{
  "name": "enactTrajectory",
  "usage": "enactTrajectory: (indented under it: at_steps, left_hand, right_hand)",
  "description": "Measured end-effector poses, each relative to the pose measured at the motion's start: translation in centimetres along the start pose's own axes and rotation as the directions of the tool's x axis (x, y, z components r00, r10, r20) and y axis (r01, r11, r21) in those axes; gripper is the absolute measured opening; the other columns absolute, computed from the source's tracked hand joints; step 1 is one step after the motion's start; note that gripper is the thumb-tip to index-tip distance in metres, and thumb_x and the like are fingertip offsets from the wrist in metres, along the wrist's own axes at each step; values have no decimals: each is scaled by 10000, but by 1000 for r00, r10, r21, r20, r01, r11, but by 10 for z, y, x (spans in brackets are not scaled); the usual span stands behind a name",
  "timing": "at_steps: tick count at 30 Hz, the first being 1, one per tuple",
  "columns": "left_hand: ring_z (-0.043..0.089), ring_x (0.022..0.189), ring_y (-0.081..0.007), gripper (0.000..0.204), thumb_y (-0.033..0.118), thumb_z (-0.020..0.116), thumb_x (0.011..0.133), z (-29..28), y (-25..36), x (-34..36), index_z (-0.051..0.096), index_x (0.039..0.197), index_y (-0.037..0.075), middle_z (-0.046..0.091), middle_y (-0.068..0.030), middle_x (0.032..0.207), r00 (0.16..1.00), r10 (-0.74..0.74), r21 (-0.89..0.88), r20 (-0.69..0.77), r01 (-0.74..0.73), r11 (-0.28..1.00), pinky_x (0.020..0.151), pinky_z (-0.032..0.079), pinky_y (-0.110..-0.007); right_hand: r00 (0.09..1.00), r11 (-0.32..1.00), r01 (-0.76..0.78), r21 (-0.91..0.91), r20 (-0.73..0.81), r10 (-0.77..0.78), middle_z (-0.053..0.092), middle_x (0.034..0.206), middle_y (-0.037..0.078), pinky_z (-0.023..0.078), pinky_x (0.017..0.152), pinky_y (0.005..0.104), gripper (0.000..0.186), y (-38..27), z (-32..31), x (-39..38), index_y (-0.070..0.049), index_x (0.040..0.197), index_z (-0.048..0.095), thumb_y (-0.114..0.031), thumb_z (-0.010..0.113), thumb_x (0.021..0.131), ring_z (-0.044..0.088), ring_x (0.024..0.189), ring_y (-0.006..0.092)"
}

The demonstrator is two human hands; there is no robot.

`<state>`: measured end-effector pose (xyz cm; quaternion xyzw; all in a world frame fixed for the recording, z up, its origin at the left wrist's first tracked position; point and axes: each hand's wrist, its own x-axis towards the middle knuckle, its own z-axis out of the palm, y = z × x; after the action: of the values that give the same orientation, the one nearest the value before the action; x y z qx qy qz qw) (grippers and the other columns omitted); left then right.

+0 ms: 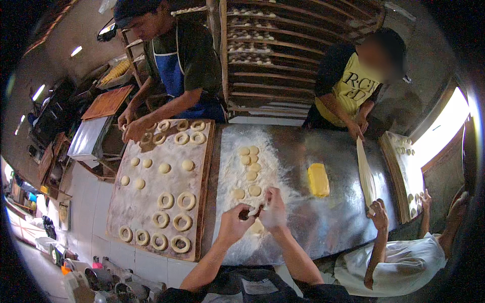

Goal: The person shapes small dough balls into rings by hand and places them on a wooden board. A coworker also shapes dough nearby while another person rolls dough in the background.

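Observation:
Both my hands meet over the floured metal table (303,222). My left hand (234,222) and my right hand (274,212) pinch one piece of pale dough (255,208) between them, stretched into a ring shape. Several round dough balls (250,166) lie in a loose row on the flour just beyond my hands. To my left a floured wooden board (151,187) carries several dough rings (172,222) and several flat rounds (146,169).
A yellow block of butter (318,179) lies right of the dough balls. A person in a blue apron (174,70) handles rings at the board's far end. Two other people stretch a long strip of dough (365,174) at the right. A wooden rack (298,55) stands behind.

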<state>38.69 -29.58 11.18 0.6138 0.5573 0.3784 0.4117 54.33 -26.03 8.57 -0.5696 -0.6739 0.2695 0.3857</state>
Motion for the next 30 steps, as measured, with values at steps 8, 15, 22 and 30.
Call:
enactTrajectory:
  at_steps: [8,15,22,30]
  left_hand:
    - [556,915,-479,426,-76,576,834,-41,-13,-9,466,1232,30,530,-236,1023,799,503,433,-329,-346,832,745,464,-522]
    - [560,850,-126,341,196,591,914,-90,-37,-43,454,1202,73,509,-23,944,965,10,-812,-262,-226,538,699,500,-309]
    - [665,682,-414,289,310,432,1038,-168,-69,-66,506,1137,49,657,-210,767,923,135,74,-359,-116,990,578,509,-479]
    - [639,626,-403,151,185,510,1000,-265,-102,-91,485,1041,42,614,-186,695,888,179,162,-424,-120,979,555,506,-451]
  right_hand:
    - [868,229,-458,859,488,-90,610,1080,178,495,879,367,629,-31,35,-9,-23,1342,391,-30,628,759,615,995,275]
    - [932,342,-360,868,355,78,640,880,147,512,682,349,626,-95,91,-18,-48,1368,393,-495,494,941,616,760,249]
    - [916,642,-262,720,395,-69,684,907,105,447,895,346,778,-165,148,-26,-79,1443,388,-685,344,957,614,812,204]
    - [767,850,-31,525,558,-317,507,1357,140,467,905,334,495,-201,234,-7,-15,1171,665,-431,568,920,551,1124,220]
